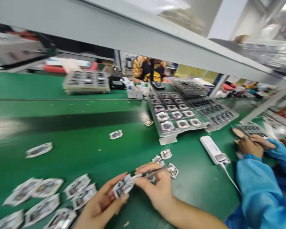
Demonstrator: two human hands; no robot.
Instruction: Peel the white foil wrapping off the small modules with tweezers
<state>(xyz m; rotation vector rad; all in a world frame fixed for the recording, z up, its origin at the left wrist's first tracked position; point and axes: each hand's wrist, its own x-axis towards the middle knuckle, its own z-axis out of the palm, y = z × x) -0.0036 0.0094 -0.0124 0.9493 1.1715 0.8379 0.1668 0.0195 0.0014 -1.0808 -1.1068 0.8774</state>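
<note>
Pinching white-edged part (123,186) in left hand (102,203), near six o'clock; holding slim tool (155,172) in right hand (158,188) | possibly risking scratches through slipping tool; dropping through loose pinch

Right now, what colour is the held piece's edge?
The held piece has a whitish edge; head view, blurred.

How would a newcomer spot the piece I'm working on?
Start at the green bench, then look nearer you than the central tray. Your left hand pinches the piece, and a slim tool in your right hand points at its edge. Similar pieces lie loose; this one is hand-held.
</note>
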